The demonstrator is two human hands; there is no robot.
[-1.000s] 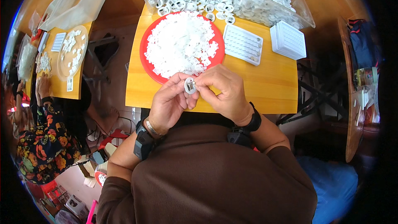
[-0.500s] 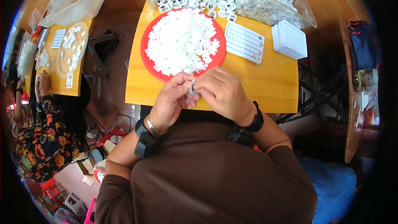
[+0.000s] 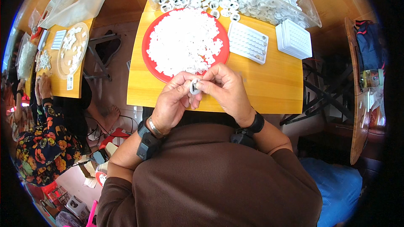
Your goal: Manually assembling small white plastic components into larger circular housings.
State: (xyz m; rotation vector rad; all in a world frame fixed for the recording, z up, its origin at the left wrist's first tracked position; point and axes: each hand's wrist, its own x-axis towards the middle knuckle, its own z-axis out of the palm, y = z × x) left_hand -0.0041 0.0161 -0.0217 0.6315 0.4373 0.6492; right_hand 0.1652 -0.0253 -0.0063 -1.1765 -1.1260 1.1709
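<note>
Near the front edge of the table, my left hand [image 3: 173,96] pinches a small round white plastic part [image 3: 194,86] with a dark opening, held on edge. My right hand [image 3: 225,90] meets it from the right, thumb and forefinger pinched at the part's side; whatever small thing lies between those fingertips is mostly hidden. Just beyond both hands sits a red round tray [image 3: 148,60] heaped with small white plastic pieces [image 3: 185,42]. To its right lies a white tray with rows of round pockets [image 3: 248,42]; a few pockets at its right end hold small greyish discs.
A stack of white pocketed trays [image 3: 293,40] stands at the table's right. Clear bins [image 3: 309,12] full of round white parts line the back, with several loose parts [image 3: 235,17] spilled before them. At left, another person's hands [image 3: 43,86] rest at a second table [image 3: 75,86].
My right hand has turned, its fingers rising and its thumb now showing against the part. The round part has tilted to show its dark opening more. My left hand stays nearly in place.
</note>
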